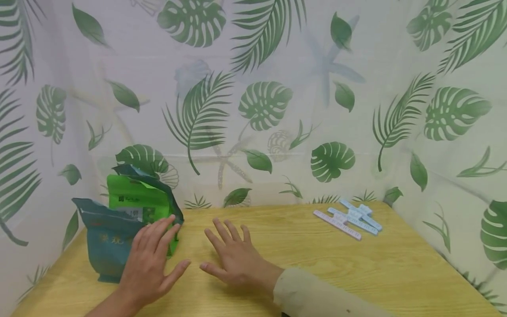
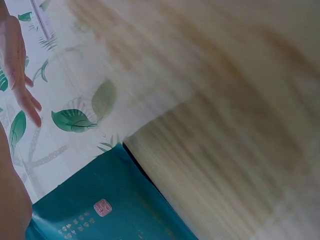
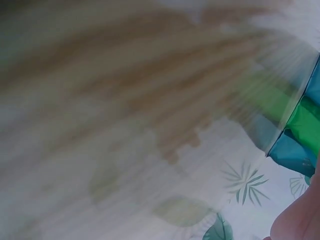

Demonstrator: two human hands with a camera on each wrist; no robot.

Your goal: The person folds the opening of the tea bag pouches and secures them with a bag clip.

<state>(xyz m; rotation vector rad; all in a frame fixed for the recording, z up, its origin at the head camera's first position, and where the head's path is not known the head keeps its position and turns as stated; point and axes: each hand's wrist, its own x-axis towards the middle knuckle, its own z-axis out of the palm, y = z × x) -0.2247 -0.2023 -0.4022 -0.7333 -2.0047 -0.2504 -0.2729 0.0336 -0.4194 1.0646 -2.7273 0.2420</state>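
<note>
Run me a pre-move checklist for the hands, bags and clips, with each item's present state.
1. Right hand free: ok; its fingers are spread and hold nothing.
2. Left hand clear of the bags: cannot tell; it overlaps them in the head view, and contact is unclear.
3. Bags upright: ok; the front teal bag, green bag and rear teal bag all stand.
4. Clips away from the bags: ok; they lie on the table's far right.
5. Clips spread singly: not ok; some overlap.
6. Bag tops sealed: cannot tell from these views.
</note>
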